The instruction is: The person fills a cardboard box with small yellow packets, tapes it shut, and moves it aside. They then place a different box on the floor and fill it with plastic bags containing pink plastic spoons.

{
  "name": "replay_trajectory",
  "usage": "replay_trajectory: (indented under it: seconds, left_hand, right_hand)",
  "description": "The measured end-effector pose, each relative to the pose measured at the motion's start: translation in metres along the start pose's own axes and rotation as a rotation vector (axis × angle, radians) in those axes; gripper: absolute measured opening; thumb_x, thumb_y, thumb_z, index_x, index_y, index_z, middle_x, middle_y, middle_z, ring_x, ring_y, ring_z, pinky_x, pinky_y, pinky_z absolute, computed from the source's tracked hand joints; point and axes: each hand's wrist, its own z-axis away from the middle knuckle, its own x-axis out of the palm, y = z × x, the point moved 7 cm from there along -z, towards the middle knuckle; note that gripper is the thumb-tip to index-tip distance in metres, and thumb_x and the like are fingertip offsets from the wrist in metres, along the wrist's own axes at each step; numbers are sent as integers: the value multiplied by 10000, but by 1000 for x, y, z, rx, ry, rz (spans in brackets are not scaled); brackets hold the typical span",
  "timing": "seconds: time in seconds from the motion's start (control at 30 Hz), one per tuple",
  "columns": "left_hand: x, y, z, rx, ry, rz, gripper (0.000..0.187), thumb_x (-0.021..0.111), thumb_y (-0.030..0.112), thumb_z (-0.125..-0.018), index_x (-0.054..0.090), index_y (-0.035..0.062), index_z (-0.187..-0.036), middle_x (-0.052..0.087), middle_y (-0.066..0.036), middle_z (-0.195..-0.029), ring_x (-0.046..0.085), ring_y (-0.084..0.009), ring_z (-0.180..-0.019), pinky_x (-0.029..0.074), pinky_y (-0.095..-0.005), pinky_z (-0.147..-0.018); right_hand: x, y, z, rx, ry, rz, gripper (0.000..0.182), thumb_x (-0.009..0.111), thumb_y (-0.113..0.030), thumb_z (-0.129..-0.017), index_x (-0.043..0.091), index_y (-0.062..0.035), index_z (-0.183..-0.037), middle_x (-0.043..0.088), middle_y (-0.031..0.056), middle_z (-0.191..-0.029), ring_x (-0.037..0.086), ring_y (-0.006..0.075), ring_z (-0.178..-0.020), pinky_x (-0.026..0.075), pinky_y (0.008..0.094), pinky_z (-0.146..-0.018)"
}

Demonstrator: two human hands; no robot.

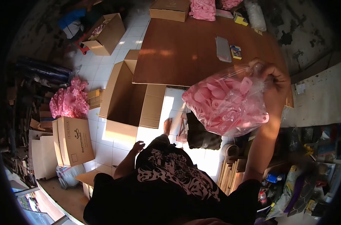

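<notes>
In the head view, my right hand (272, 75) is closed on the gathered top of a clear plastic bag (249, 108). Pink plastic scoops (217, 92) fill the bag, which hangs at the near edge of the brown table (170, 52). My left hand (139, 146) is low at my left side with its fingers loosely apart and nothing in them. Nearest to it stands an open cardboard box (121, 92) with its flaps spread. The bag hides part of the table's near edge.
On the table are a stack of clear bags (223, 49), a small yellow box (236, 52) and a closed carton (169, 9). Pink bags (70, 98) and a printed carton (73, 141) stand at left. A black stool-like object (203, 131) is below the held bag. Another person (72, 22) is far left.
</notes>
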Motion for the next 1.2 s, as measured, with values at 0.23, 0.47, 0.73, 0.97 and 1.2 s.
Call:
replay_trajectory:
  seconds: [0.23, 0.47, 0.73, 0.97, 1.2]
  left_hand:
    - [-24, 82, -35, -71, 27, 127, 401, 650, 218, -833, 528, 104, -1198, 629, -40, -824, 600, -153, -628, 379, -261, -449]
    - [-72, 148, -39, -122, 116, 33, 434, 583, 367, -899, 493, 119, -1244, 635, -59, -1009, 613, -190, -883, 430, -412, -790]
    - [-69, 116, -104, 181, 85, -90, 483, 618, 286, -867, 454, 54, -1258, 641, -110, -1013, 635, -256, -840, 530, -370, -694]
    - [-40, 219, -156, 206, 358, -628, 916, 777, 403, -679, 318, 39, -1384, 382, -254, -1375, 373, -410, -1267, 340, -463, -1044]
    - [0, 226, -203, 245, 218, -575, 737, 761, 390, -712, 451, 100, -1314, 385, -159, -1411, 371, -334, -1294, 330, -414, -1052]
  right_hand:
    - [37, 132, -213, -46, -85, 138, 198, 432, 150, -731, 584, 24, -724, 691, 73, -876, 585, 95, -803, 463, 224, -744]
    - [89, 254, -262, -261, -133, 570, 210, 468, 142, -655, 609, 21, -753, 686, 109, -912, 667, 250, -863, 505, 276, -738]
    - [113, 293, -196, -251, -298, 698, 252, 519, 145, -695, 653, -26, -824, 659, 126, -1024, 655, 262, -908, 515, 329, -739]
    - [95, 229, -53, -416, -140, 825, 279, 567, 75, -685, 641, -50, -924, 641, 138, -896, 633, 273, -761, 514, 339, -604]
    - [34, 351, 284, 949, -460, 745, 302, 644, -112, -825, 609, -85, -1123, 646, 168, -997, 660, 285, -868, 512, 360, -789]
